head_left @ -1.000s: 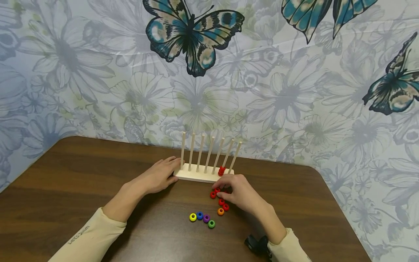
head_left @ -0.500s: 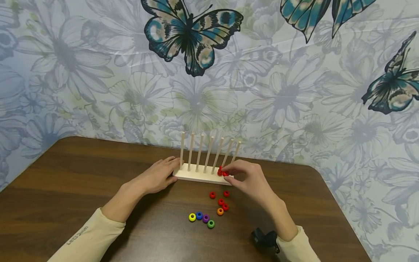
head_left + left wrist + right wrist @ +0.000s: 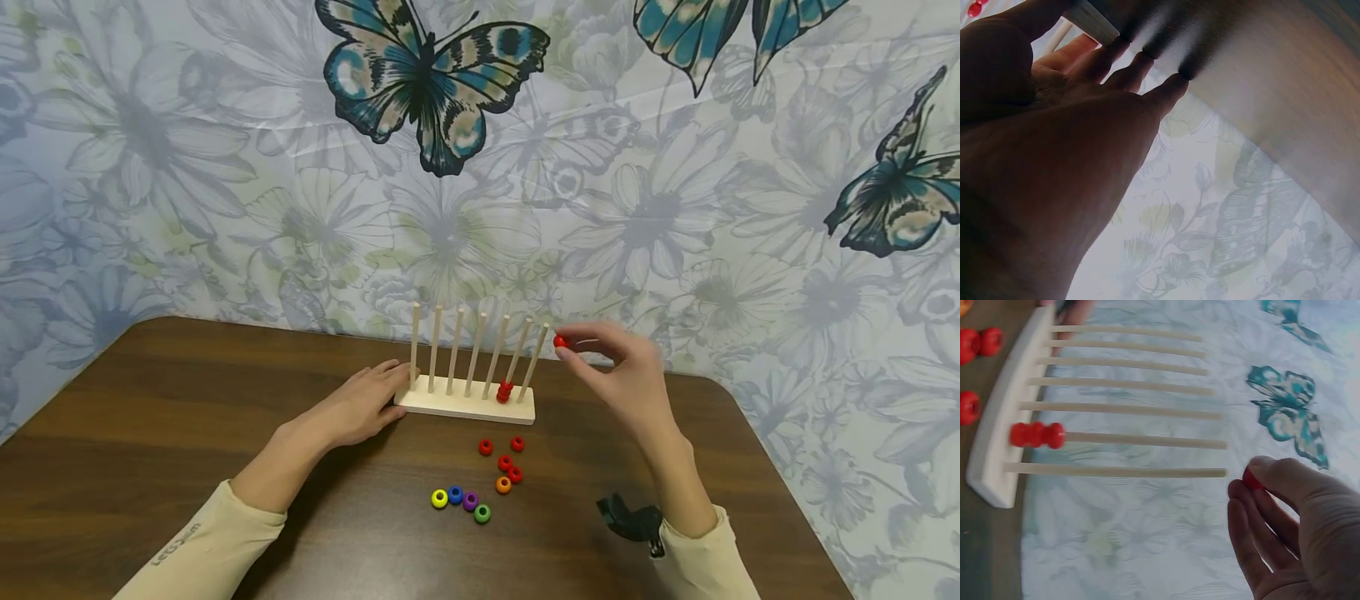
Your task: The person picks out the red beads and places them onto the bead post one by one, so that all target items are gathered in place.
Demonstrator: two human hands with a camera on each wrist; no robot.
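A pale wooden base (image 3: pixel 465 405) with several upright pegs stands near the table's back edge. Three red beads (image 3: pixel 1037 435) are stacked low on the second peg from the right. The right hand (image 3: pixel 630 379) pinches a red bead (image 3: pixel 561 342) between thumb and finger, beside the top of the rightmost peg (image 3: pixel 1116 470); in the right wrist view a small gap separates bead and peg tip. The left hand (image 3: pixel 360 404) rests on the table at the base's left end, fingers extended and touching it; the left wrist view shows that hand (image 3: pixel 1104 81) from below.
In front of the base lie several loose red beads (image 3: pixel 486 447), an orange bead (image 3: pixel 503 485), and a row of yellow (image 3: pixel 439 499), blue, purple and green beads. A black strap hangs at the right wrist. Patterned fabric rises behind the table (image 3: pixel 187 375).
The right hand has gone from the loose beads, past the low part of the pegs, up and right to the rightmost peg's top, with a red bead pinched. The left hand has stayed in place.
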